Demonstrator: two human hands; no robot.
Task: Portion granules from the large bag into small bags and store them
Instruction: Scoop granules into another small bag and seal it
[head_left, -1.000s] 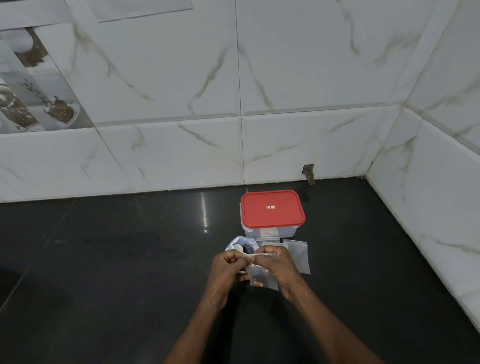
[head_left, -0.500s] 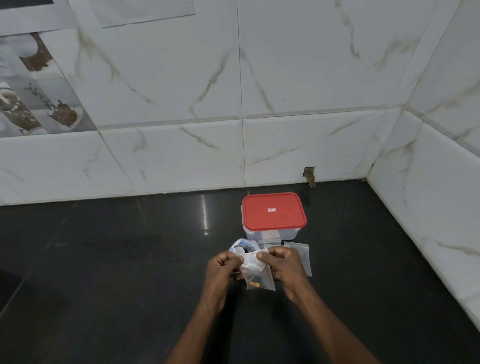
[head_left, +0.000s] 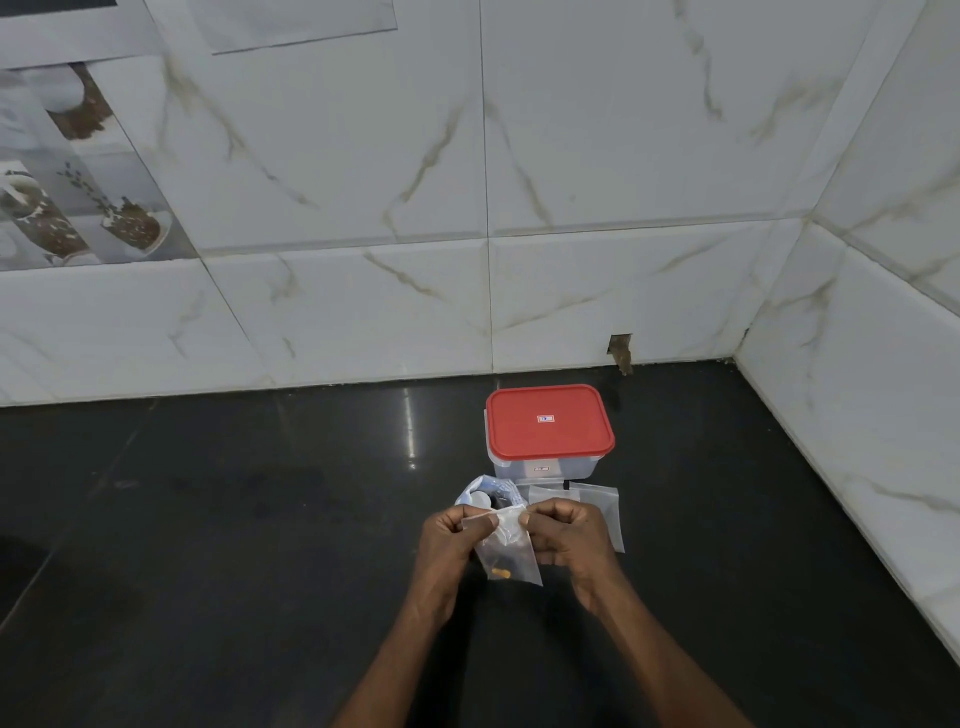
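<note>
Single head-worn wide-angle view, high over the worktop (head_left: 208, 571).
Faces forward and down toward a corner of marble-tiled walls (head_left: 363, 182); sits close above the left hand (head_left: 447, 545), right hand (head_left: 569, 538) and the small bag (head_left: 511, 558) between them at lower centre, with forearms entering from the bottom edge and the red-lidded box (head_left: 549, 423) just beyond.
</note>
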